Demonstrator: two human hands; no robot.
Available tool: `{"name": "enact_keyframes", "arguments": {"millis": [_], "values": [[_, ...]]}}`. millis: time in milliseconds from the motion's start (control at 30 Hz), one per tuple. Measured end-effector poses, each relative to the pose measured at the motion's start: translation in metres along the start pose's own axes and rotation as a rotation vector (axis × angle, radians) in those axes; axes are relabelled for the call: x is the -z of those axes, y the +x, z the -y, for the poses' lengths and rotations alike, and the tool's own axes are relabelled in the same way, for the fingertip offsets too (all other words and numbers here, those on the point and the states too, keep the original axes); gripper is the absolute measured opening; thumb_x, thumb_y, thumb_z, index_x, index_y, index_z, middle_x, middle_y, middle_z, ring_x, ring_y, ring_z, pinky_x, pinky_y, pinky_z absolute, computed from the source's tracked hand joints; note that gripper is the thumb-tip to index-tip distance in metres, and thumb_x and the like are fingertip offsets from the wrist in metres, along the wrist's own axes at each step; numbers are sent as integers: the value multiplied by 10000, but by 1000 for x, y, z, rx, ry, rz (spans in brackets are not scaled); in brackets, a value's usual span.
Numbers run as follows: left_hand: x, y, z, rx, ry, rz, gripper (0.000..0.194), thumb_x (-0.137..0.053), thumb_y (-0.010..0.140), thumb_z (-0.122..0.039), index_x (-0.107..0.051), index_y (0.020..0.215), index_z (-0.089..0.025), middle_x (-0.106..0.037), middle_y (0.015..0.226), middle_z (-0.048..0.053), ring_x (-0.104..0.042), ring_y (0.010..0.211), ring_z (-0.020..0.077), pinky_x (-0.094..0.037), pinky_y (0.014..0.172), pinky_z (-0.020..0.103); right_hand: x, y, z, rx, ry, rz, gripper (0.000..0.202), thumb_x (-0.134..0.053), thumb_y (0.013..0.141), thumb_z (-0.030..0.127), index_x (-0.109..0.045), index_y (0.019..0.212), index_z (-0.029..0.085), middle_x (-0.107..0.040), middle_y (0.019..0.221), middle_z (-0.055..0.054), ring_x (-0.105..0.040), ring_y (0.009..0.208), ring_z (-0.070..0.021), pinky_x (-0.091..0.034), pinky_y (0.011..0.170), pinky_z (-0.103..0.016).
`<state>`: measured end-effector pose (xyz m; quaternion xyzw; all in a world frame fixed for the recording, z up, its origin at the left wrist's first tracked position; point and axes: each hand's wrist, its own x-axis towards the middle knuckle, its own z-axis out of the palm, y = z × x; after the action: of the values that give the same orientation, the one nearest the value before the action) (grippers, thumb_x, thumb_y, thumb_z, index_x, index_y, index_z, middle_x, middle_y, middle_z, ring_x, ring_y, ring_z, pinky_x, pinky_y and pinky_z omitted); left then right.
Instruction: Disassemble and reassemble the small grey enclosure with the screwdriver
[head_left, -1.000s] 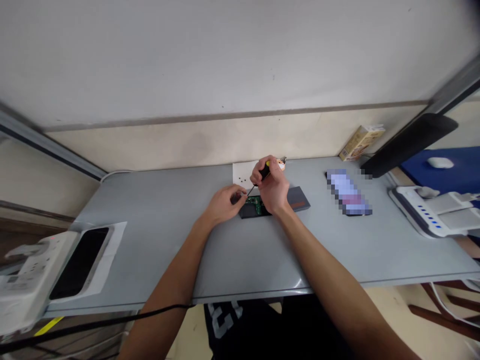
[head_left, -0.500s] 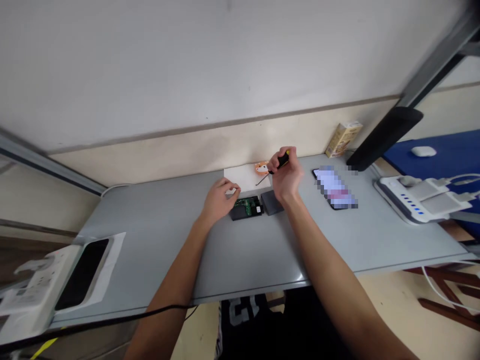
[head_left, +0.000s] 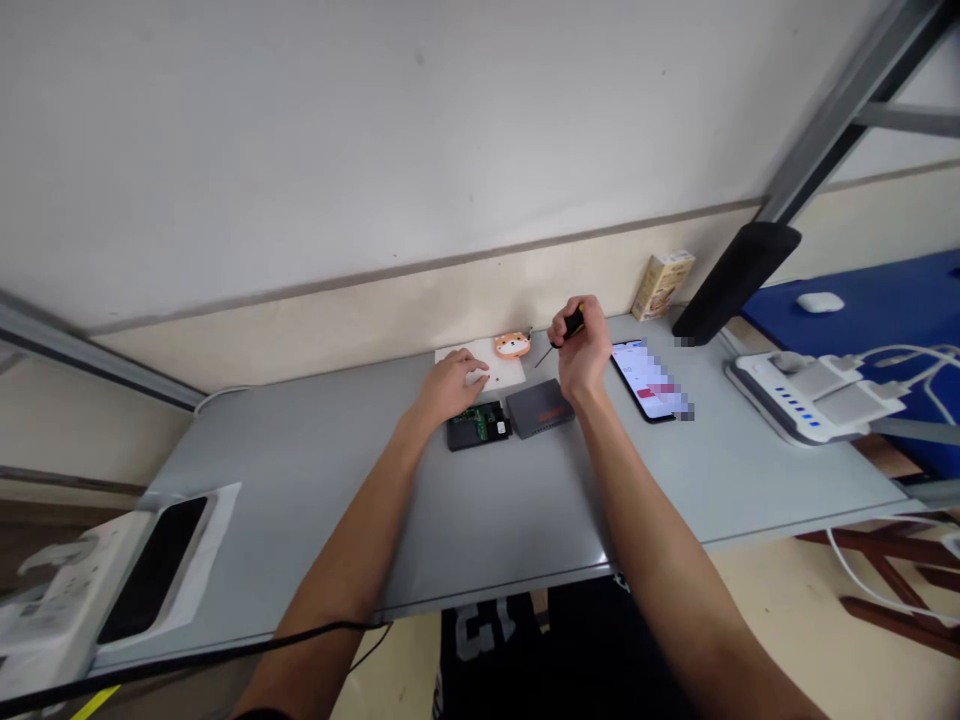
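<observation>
My right hand (head_left: 586, 350) is wrapped round a screwdriver (head_left: 573, 321) with a black and yellow handle. Its thin shaft points down and left, its tip clear of the desk. My left hand (head_left: 450, 385) rests over the edge of a white sheet of paper (head_left: 512, 372), thumb and forefinger brought together near a tiny dark speck. What they hold, if anything, is too small to make out. Just below that hand lies an opened black case with a green circuit board (head_left: 480, 424). A dark grey cover (head_left: 538, 408) sits right beside it, below my right hand.
An orange animal-face object (head_left: 512, 345) stands at the paper's back edge. To the right are a lit phone (head_left: 643, 382), a small carton (head_left: 662, 284), a black cylinder (head_left: 739, 280) and a power strip (head_left: 787, 400). A dark phone (head_left: 156, 568) lies left.
The view has shifted slightly. My left hand has moved from beside the circuit board up onto the paper. My right hand has drawn away from the cover, uncovering more of it, still holding the screwdriver.
</observation>
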<state>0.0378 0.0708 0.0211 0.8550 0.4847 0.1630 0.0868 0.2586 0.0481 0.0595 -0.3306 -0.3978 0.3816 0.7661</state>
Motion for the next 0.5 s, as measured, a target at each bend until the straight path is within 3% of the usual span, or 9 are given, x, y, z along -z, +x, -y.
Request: {"name": "enact_keyframes", "arguments": {"millis": [67,167,267,367,500], "values": [[5,-21,-11,-38,-70,-18,311,-586,978,-395,-705,1214,-230,-676,1196,68,-602,1148,250,-461,1029,395,1,-2,7,42,-85,76,369,-433,979,578,-464,807,253,-382,673,25,-380,571,-139,-359,569,-290],[6,-55,-22,-87,-129,95,634,-720,876,-548,-548,1432,-296,-590,1443,49,-503,1323,287,-391,1124,442,5,-6,21,75,-316,218,329,-479,988,503,-571,825,233,-464,691,13,-436,629,-141,-366,626,-296],[1,-78,-20,-57,-129,107,616,-716,898,-512,-517,1452,-329,-599,1449,40,-496,1339,284,-335,1157,475,11,-8,29,30,-639,377,320,-513,975,481,-658,858,221,-594,762,-4,-521,722,-161,-386,691,-304],[-3,-82,-10,-7,-153,53,624,-754,880,-453,-529,1444,-309,-632,1397,65,-518,1315,293,-312,1162,490,14,-10,29,-37,-860,488,340,-509,973,498,-710,924,229,-685,814,-17,-576,765,-189,-408,743,-318],[5,-74,-6,34,-239,9,731,-815,828,-380,-483,1479,-335,-656,1356,56,-498,1350,292,-269,1184,490,19,-9,27,-85,-1019,526,358,-506,975,518,-738,1001,247,-736,883,-42,-612,792,-212,-425,771,-332]]}}
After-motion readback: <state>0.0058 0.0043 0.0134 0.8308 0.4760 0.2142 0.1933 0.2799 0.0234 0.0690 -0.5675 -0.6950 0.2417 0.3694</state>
